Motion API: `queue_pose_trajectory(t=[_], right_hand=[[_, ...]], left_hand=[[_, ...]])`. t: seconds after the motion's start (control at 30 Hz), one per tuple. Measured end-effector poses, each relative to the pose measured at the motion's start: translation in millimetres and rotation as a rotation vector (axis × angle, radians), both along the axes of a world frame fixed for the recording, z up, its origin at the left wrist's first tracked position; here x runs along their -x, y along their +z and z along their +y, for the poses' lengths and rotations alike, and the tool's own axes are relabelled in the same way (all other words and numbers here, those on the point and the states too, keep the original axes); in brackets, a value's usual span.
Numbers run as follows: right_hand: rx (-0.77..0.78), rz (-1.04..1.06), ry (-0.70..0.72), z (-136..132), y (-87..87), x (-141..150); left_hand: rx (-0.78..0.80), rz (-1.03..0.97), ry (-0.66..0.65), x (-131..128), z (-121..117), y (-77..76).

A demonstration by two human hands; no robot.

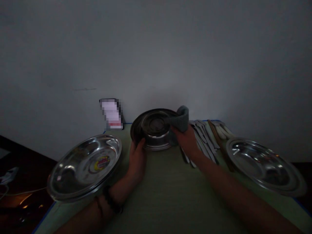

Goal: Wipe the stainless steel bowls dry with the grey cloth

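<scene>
A round steel basin [156, 138] is held up over the table, tilted, with its underside facing me. My left hand [138, 156] grips its lower left rim, thumb on the near side and the other fingers hidden behind it. My right hand [185, 138] is closed on a folded grey-green cloth [181, 120], which presses against the basin's right side. Just beyond my right hand, several pieces of steel cutlery [203, 138] lie in a row on the table.
On the left stands a steel basin [73, 175] with a yellow and red label. Another steel basin [263, 165] sits at the right. A phone [112, 113] leans against the wall behind the pale green table [168, 198]. Near the cutlery lies a long brown stick [214, 135].
</scene>
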State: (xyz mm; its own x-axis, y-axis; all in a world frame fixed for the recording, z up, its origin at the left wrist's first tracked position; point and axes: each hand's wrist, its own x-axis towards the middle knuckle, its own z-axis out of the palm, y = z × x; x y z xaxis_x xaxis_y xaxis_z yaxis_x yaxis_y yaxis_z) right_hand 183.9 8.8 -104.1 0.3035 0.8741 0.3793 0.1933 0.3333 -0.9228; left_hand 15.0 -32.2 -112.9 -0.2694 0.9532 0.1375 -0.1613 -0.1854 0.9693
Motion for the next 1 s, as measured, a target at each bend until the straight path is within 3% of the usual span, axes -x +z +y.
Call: queue_pose_trajectory(t=[0.1, 0.17, 0.23, 0.33, 0.47, 0.57, 0.63, 0.73, 0.83, 0.93, 1.0], right_hand=[[-0.081, -0.26, 0.057, -8, 47.0, -25], [-0.124, -0.486, 0.126, -17, 69.4, -35], [-0.171, -0.685, 0.173, -25, 79.3, -39], [-0.253, -0.79, 0.158, -30, 76.3, -33], [-0.324, -0.71, 0.131, -27, 61.8, -22], [-0.312, -0.727, 0.151, -27, 53.3, -15], [-0.281, -0.762, 0.156, -29, 51.3, -11], [-0.237, -0.787, 0.187, -33, 55.6, -6], [-0.257, -0.737, 0.202, -38, 65.9, -8], [-0.26, -0.665, 0.197, -41, 75.3, -15], [-0.216, -0.658, 0.202, -43, 79.0, -19]], left_hand=[[-0.121, 0.03, 0.066, -4, -12, 22.2], [-0.234, 0.031, -0.028, -7, -19, 37.5], [-0.301, 0.086, -0.154, -11, -23, 52.2], [-0.239, 0.312, -0.265, -10, -19, 70.5], [-0.244, 0.634, -0.223, 1, -4, 80.9], [-0.254, 0.723, -0.198, 8, 4, 82.5], [-0.218, 0.738, -0.248, 10, 8, 88.1], [-0.203, 0.917, -0.358, 8, 10, 110.1], [-0.249, 1.179, -0.353, 2, 9, 140.9], [-0.284, 1.254, -0.373, -2, 4, 162.3], [-0.36, 1.223, -0.345, -2, 1, 166.4]])
